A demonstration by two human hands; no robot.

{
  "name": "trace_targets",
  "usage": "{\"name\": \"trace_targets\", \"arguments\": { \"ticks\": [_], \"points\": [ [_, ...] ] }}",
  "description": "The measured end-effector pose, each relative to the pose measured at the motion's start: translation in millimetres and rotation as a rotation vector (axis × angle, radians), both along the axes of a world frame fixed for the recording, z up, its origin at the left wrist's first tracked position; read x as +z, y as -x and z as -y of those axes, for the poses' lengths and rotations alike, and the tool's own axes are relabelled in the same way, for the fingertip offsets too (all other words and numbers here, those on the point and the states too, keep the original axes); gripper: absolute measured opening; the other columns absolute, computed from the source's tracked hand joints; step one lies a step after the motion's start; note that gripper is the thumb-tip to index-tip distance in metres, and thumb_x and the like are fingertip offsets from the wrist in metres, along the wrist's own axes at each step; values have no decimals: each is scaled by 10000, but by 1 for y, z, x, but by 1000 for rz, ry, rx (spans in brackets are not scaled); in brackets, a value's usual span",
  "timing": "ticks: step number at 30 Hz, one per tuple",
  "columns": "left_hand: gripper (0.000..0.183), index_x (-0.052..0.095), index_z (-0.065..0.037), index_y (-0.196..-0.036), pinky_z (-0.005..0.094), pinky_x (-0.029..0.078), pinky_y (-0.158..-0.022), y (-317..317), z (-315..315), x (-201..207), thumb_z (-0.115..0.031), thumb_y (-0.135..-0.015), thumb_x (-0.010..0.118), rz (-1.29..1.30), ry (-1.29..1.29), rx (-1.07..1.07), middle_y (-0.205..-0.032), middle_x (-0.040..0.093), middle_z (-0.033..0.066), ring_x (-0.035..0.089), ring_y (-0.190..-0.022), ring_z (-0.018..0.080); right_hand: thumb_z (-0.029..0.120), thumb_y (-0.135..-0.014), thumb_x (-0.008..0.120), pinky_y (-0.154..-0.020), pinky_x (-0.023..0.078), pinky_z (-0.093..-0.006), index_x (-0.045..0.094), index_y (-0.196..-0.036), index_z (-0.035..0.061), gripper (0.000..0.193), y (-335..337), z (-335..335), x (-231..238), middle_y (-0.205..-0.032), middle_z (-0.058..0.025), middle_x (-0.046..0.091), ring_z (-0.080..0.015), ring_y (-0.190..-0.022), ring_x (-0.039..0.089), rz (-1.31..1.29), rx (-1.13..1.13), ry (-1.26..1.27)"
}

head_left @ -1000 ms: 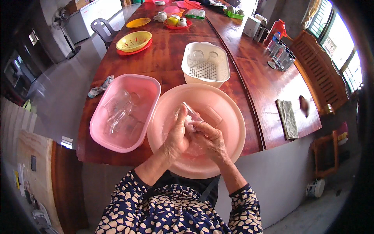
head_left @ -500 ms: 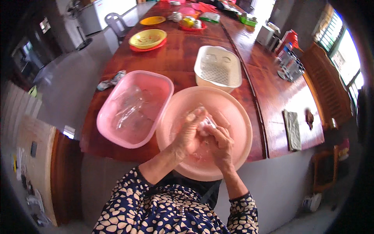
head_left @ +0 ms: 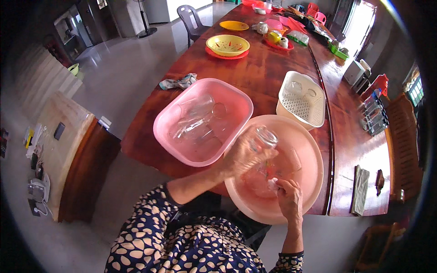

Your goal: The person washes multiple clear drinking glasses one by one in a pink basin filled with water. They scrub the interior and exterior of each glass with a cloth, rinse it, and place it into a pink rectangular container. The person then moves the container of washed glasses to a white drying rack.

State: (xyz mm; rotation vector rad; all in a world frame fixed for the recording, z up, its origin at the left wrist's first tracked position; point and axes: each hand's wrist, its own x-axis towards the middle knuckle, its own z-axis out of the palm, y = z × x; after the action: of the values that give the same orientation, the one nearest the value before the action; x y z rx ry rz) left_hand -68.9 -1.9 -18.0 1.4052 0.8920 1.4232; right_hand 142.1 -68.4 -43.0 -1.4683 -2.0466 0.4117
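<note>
My left hand (head_left: 246,154) is wrapped round a clear drinking glass (head_left: 266,135), tilted over the far left part of a round peach basin (head_left: 314,177). Lower in the same basin, my right hand (head_left: 291,196) pinches a small crumpled white cloth or scrubber (head_left: 273,183). Water and what looks like another clear glass (head_left: 295,157) lie in the basin. To its left stands a pink rectangular tub (head_left: 164,146) with several clear glasses (head_left: 193,123) lying in it. A cream draining basket (head_left: 284,107) behind the basin holds a few glasses (head_left: 296,86).
A crumpled cloth (head_left: 180,82) lies behind the pink tub. Farther back on the wooden table (head_left: 191,63) sit a yellow strainer (head_left: 227,44) and a yellow plate (head_left: 234,25). At the right are a folded grey cloth (head_left: 361,189) and a rack of glasses (head_left: 375,116).
My hands have drawn apart. The left has lifted the glass out from between them, and the right stays low with the white piece. The view has turned to the left.
</note>
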Motion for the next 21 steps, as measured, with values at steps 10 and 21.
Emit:
{"name": "trace_targets", "arguments": {
  "ticks": [10, 21],
  "points": [
    [602, 499, -64, -1161, 419, 462, -851, 108, -3, 11, -301, -680, 771, -1018, -12, 357, -1116, 583, 135, 572, -1024, 315, 25, -759, 611, -751, 479, -384, 678, -929, 69, 188, -1, 5, -15, -859, -100, 638, -304, -839, 582, -12, -6, 84],
    [532, 531, -20, -1135, 453, 448, -881, 111, -7, -17, -274, -703, 709, -1276, 106, 255, -1086, 604, 192, 566, -1038, 359, 118, -793, 595, -777, 461, -398, 669, -920, 19, 177, -11, -3, 1, -876, -156, 648, -313, -850, 598, 130, 81, 253]
  ]
}}
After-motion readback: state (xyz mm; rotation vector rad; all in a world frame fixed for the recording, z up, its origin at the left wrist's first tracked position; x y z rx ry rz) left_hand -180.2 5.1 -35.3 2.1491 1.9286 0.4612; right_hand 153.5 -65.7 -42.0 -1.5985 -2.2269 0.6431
